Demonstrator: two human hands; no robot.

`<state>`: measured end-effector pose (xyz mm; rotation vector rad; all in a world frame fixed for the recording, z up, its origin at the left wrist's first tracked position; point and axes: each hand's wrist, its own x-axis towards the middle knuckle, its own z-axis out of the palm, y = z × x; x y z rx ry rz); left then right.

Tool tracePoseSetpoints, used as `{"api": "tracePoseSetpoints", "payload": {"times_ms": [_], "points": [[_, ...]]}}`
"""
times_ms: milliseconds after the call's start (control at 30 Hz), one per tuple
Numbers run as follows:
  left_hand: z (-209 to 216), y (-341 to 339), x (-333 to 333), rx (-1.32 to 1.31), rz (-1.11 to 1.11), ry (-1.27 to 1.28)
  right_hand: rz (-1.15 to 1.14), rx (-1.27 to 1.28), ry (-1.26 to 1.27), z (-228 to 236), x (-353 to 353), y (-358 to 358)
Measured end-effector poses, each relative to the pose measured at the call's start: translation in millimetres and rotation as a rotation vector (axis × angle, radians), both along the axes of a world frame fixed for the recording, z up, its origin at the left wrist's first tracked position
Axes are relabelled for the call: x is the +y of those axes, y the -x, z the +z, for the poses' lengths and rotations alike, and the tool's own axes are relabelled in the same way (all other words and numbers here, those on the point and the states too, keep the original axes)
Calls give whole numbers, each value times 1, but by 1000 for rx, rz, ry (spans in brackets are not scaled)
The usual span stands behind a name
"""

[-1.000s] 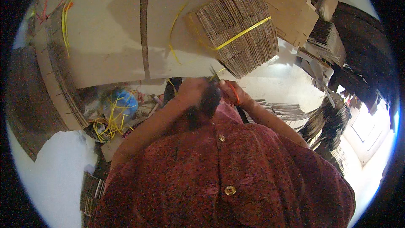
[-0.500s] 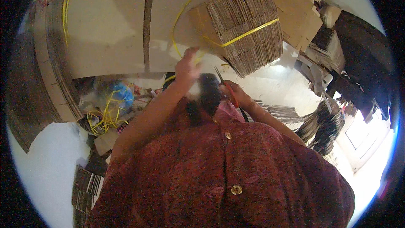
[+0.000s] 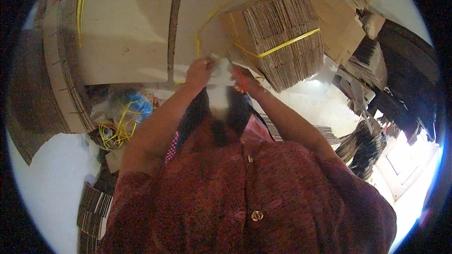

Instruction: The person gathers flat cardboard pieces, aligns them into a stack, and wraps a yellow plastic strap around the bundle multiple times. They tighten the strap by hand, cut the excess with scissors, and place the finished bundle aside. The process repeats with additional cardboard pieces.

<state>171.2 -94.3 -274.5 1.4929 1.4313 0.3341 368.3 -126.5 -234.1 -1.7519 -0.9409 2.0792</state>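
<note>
Closely ridged cardboard bundle [image 3: 282, 21] under yellow strap [image 3: 289, 43]

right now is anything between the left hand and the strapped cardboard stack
Yes: the right hand, holding an orange-handled tool, sits between the left hand and the cardboard stack's near edge. Farther up, a thin yellow strap curves left of the stack; nothing bulkier shows there.

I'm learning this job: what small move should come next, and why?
Perhaps bring the scissors to the yellow strap beside the left hand: that hand seems to grip the strap, and the right hand holds the scissors close by.
</note>
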Motion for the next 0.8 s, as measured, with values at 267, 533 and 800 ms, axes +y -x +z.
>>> {"api": "tracePoseSetpoints", "payload": {"times_ms": [267,533,800], "points": [[-1,-5,-5,85,-57,-5,-75,-6,134,-61,17,12],[60,46,25,322,-251,-159,258,-485,-923,-114,6,24],[99,226,175,663,-99,-405,767,-800,-377,-88,23,68]]}}
